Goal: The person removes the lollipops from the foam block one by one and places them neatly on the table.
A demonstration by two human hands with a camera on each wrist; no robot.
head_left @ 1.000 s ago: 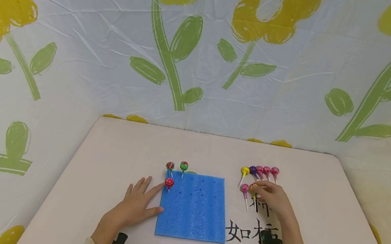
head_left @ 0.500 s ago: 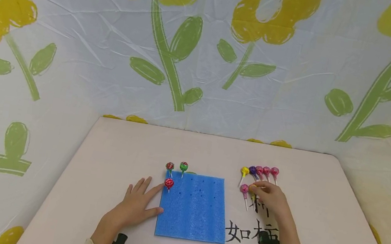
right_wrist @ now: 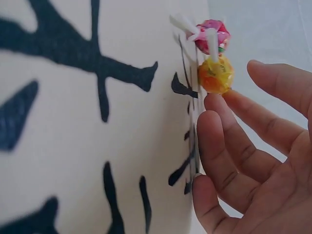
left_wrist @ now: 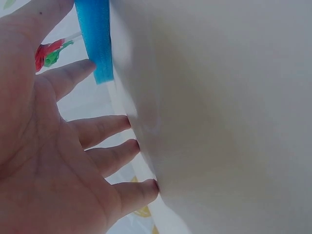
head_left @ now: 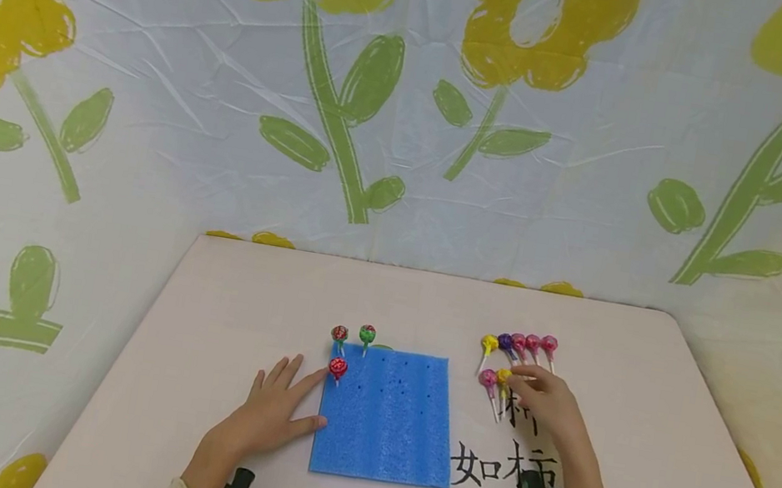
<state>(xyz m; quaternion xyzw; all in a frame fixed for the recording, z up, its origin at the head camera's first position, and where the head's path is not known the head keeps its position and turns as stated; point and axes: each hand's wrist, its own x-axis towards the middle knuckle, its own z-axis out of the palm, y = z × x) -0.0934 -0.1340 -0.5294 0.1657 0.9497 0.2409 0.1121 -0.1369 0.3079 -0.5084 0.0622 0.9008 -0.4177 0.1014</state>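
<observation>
A blue foam pad [head_left: 387,421] with small holes lies on the table [head_left: 239,297]. Three lollipops [head_left: 338,367] stand stuck along its far left corner. My left hand [head_left: 269,413] lies flat beside the pad, with its fingers spread and its thumb against the pad's left edge [left_wrist: 97,44]. My right hand [head_left: 541,397] rests to the right of the pad. Its fingertips [right_wrist: 214,105] touch a yellow lollipop [right_wrist: 216,74] lying on the table, and its fingers are loosely extended. A pink lollipop [head_left: 489,377] lies just left of the yellow one.
A row of several loose lollipops [head_left: 519,342] lies just beyond my right hand. Black brush characters [head_left: 502,467] are painted on the table under my right wrist. A flowered cloth backdrop [head_left: 411,112] rises behind and at both sides of the table.
My right hand has shifted a little over the yellow lollipop. My left hand and the pad have not moved.
</observation>
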